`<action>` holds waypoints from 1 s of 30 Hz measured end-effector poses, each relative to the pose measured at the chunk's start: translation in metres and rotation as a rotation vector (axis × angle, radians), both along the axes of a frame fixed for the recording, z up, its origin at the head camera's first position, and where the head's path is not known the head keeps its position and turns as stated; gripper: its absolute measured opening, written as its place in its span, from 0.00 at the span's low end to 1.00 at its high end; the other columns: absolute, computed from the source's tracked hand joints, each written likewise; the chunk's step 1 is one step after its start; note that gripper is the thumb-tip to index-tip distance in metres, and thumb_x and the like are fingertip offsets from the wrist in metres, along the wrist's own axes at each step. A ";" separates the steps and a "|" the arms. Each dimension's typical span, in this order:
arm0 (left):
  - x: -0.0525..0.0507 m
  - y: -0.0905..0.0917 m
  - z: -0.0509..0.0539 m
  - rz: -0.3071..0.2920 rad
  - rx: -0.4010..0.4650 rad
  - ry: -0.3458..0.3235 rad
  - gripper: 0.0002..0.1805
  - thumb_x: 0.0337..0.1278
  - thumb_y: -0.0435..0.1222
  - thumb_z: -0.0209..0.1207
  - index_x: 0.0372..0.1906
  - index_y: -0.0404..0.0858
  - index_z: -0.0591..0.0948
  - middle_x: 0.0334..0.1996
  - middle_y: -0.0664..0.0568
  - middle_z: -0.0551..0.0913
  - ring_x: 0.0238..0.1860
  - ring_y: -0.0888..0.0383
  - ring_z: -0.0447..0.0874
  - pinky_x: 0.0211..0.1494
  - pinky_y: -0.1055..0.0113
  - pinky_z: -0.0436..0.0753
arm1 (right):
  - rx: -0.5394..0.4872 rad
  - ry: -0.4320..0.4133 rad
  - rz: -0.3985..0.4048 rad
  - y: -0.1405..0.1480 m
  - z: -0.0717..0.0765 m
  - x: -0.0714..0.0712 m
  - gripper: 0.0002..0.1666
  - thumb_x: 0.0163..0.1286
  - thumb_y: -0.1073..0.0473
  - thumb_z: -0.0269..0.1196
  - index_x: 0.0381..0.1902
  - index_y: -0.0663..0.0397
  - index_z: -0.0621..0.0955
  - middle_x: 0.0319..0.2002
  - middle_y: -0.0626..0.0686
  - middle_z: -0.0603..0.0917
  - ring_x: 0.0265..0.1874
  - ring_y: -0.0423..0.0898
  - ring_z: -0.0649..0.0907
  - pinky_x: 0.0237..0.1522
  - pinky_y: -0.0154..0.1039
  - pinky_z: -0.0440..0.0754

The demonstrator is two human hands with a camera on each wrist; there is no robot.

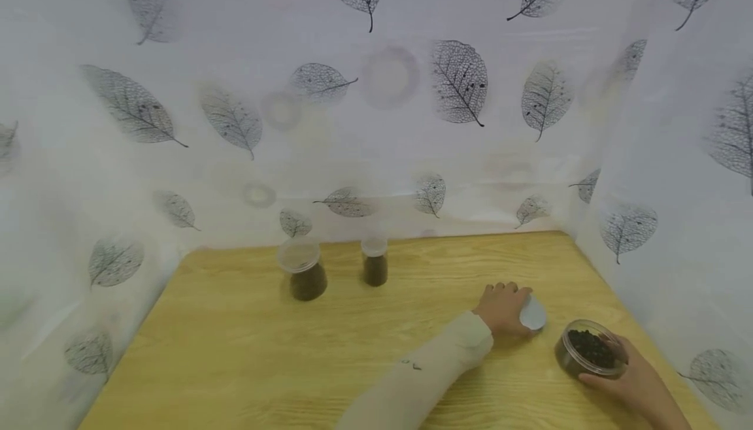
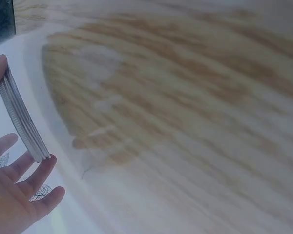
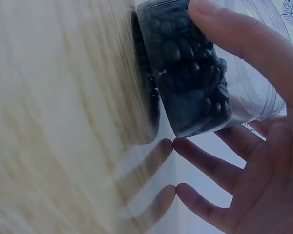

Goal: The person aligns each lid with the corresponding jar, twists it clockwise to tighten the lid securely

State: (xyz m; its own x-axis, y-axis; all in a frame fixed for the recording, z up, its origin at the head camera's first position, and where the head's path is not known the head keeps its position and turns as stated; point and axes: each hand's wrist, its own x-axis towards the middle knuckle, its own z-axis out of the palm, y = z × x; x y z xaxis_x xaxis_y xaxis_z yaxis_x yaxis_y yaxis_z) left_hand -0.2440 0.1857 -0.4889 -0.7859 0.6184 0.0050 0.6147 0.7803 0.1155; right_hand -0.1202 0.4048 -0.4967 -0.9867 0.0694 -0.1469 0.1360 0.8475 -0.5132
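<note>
A round whitish lid point(image 1: 533, 313) is pinched by the left hand point(image 1: 502, 310) over the right part of the table. In the left wrist view the lid point(image 2: 23, 116) shows edge-on between the thumb and fingers of the left hand point(image 2: 22, 192). To its right, the right hand point(image 1: 632, 378) grips a clear round jar point(image 1: 588, 368) holding dark beans point(image 1: 591, 346), with no lid on it. Seen from the right wrist, the thumb of the right hand point(image 3: 263, 161) lies along the jar point(image 3: 249, 92), and the jar's base is close to the tabletop.
Two clear jars with dark contents stand at the back of the wooden table point(image 1: 235, 351): a wide one point(image 1: 308, 281) on the left and a narrower one point(image 1: 375, 269) beside it. A leaf-patterned sheet point(image 1: 388, 149) hangs behind and at both sides.
</note>
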 end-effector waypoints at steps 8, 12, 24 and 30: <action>-0.001 -0.011 0.002 -0.012 0.021 -0.009 0.47 0.39 0.68 0.60 0.68 0.56 0.61 0.58 0.65 0.71 0.56 0.66 0.71 0.58 0.69 0.73 | -0.036 -0.025 -0.028 -0.006 0.009 -0.002 0.65 0.55 0.40 0.68 0.68 0.77 0.45 0.62 0.83 0.53 0.56 0.81 0.59 0.53 0.74 0.62; 0.000 -0.021 0.008 -0.018 0.022 0.009 0.46 0.41 0.68 0.59 0.67 0.54 0.63 0.58 0.64 0.71 0.55 0.67 0.72 0.55 0.72 0.73 | -0.056 -0.006 -0.034 -0.010 0.014 -0.003 0.65 0.54 0.41 0.68 0.69 0.75 0.45 0.63 0.82 0.54 0.57 0.80 0.59 0.53 0.73 0.61; 0.002 -0.056 0.017 -0.050 0.087 0.065 0.47 0.40 0.67 0.60 0.67 0.49 0.65 0.58 0.60 0.73 0.57 0.63 0.73 0.58 0.70 0.74 | -0.128 0.162 -0.030 -0.016 0.025 -0.010 0.60 0.53 0.49 0.71 0.69 0.72 0.50 0.62 0.77 0.61 0.54 0.73 0.66 0.48 0.66 0.71; 0.005 -0.072 0.019 -0.066 0.100 0.116 0.46 0.41 0.67 0.59 0.65 0.49 0.66 0.58 0.59 0.74 0.58 0.61 0.74 0.60 0.67 0.74 | -0.133 0.170 -0.011 -0.022 0.035 -0.015 0.59 0.56 0.48 0.69 0.70 0.70 0.49 0.63 0.79 0.58 0.55 0.75 0.64 0.48 0.67 0.70</action>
State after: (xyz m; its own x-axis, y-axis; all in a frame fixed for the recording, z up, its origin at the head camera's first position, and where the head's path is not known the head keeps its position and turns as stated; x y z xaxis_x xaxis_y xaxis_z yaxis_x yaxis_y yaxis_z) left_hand -0.2395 0.1134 -0.4695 -0.7339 0.6606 0.1579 0.6782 0.7257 0.1159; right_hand -0.1352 0.3827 -0.4617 -0.9974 0.0712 0.0128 0.0468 0.7694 -0.6370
